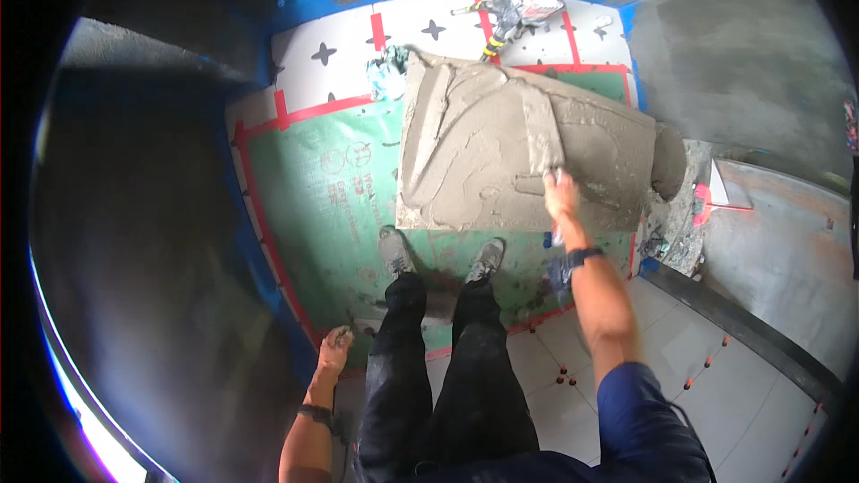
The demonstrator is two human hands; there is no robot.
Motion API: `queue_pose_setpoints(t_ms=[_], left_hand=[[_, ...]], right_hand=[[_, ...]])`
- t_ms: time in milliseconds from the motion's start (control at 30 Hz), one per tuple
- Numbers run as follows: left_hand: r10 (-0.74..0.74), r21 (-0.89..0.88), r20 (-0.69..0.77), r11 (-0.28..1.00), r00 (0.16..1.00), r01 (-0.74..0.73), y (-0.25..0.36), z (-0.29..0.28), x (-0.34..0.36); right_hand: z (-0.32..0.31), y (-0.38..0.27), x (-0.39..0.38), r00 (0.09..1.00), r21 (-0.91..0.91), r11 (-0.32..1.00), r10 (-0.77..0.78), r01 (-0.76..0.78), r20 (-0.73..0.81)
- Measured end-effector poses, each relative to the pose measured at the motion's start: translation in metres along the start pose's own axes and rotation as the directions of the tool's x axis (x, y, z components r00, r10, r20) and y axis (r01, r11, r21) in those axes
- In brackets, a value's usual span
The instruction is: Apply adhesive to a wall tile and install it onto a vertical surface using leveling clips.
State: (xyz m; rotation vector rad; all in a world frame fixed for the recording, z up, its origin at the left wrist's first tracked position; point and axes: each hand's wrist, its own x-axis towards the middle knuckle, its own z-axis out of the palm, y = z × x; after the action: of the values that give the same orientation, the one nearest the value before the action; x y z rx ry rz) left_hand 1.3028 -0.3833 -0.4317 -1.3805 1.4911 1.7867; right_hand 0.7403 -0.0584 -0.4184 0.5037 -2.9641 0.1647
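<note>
A large slab (410,211) lies in front of my feet, its upper face coated with wet grey-brown mortar (483,152) in uneven ridges and sweeps. My right hand (561,195) is closed around a trowel (540,130) whose long blade, smeared with mortar, rests on the coat right of the middle. The fingers hide most of its handle. Low on the left, beside my leg, my left hand (335,346) hangs away from the slab with its fingers curled. Whatever it may hold is too small to make out.
Green sheeting (309,201) edged with red tape covers the floor under my shoes (396,250). Beyond the slab are a power tool (528,9) and a crumpled plastic bag (387,73). A mortar-filled bucket (668,161) stands at the right. A dark curb (743,326) borders tiles with orange-tipped spacers.
</note>
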Motion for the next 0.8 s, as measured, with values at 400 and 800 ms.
queue_pose_setpoints(t_ms=[400,800], left_hand=[[0.095,-0.048,0.099,0.995,0.991,-0.090,0.076,0.068,0.020],[-0.109,0.157,-0.074,0.980,0.991,0.120,0.048,-0.002,-0.030]], right_hand=[[0.051,-0.118,-0.003,0.880,0.554,0.711,0.199,-0.433,0.432],[-0.043,0.077,0.003,0.801,-0.112,0.905,0.417,-0.411,0.430]])
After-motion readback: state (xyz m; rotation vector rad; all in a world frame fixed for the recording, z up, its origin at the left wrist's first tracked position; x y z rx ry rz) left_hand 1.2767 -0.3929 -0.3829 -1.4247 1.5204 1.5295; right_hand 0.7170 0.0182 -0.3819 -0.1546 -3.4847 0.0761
